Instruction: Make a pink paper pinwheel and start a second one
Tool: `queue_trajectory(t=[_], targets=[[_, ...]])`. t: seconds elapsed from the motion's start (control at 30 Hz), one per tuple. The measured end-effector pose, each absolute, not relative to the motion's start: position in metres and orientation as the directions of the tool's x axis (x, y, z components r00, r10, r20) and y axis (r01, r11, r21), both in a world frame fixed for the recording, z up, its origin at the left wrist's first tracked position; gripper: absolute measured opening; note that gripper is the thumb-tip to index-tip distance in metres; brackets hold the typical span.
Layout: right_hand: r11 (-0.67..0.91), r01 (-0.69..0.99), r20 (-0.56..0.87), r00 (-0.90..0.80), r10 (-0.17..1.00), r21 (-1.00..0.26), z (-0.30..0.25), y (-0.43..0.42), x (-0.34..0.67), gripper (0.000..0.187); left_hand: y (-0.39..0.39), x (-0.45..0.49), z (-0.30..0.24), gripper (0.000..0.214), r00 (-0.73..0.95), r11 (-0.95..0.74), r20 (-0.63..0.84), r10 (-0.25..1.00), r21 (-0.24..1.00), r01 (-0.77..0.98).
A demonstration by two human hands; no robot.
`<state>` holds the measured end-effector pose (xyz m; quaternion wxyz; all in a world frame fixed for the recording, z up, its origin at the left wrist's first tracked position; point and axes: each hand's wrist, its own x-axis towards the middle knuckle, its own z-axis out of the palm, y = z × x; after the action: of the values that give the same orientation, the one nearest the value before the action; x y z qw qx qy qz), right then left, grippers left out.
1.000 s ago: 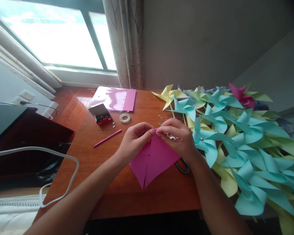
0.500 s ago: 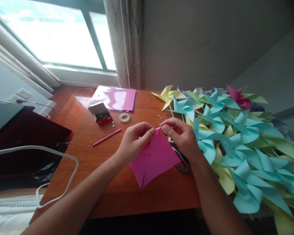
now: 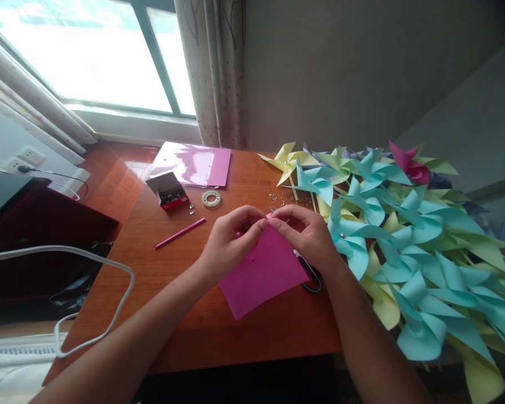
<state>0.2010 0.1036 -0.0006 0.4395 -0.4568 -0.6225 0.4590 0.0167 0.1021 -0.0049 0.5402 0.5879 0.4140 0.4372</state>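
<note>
A pink paper square [image 3: 264, 275] hangs tilted above the table, with a small dark dot near its middle. My left hand [image 3: 235, 238] is closed in a pinch on the paper's upper edge. Thumb to thumb with it, my right hand [image 3: 305, 233] pinches the same top corner. Whether a small fastener is also between the fingertips, I cannot tell. Beneath the right hand lies a pair of scissors with a black handle [image 3: 312, 276], partly covered by hand and paper. A pink stick [image 3: 180, 234] rests on the table left of my left hand.
On the wooden table [image 3: 202, 342] are an open small box [image 3: 167, 192], a tape roll [image 3: 211, 198], two tiny metal pieces [image 3: 191, 209] and pink sheets in a clear sleeve [image 3: 189, 164]. Many paper pinwheels [image 3: 421, 320] crowd the right side. A white tube frame [image 3: 126, 292] stands left.
My right hand has moved left until its fingertips meet those of my left hand at the paper's corner. The slit at the paper's lower corner no longer shows.
</note>
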Motion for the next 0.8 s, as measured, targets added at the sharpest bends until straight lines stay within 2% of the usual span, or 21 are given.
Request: queue_trajectory(t=[0.57, 0.8], targets=[[0.179, 0.174, 0.141, -0.209, 0.968, -0.968, -0.0003, 0.1034, 0.2003, 0.015, 0.1019, 0.0188, -0.0024, 0.015, 0.243, -0.061, 0.071, 0.967, 0.997, -0.047], [0.217, 0.18, 0.18, -0.203, 0.963, -0.959, 0.0019, 0.1017, 0.1992, 0.007, 0.1021, 0.0188, -0.0048, 0.015, 0.246, -0.068, 0.069, 0.967, 0.998, -0.013]])
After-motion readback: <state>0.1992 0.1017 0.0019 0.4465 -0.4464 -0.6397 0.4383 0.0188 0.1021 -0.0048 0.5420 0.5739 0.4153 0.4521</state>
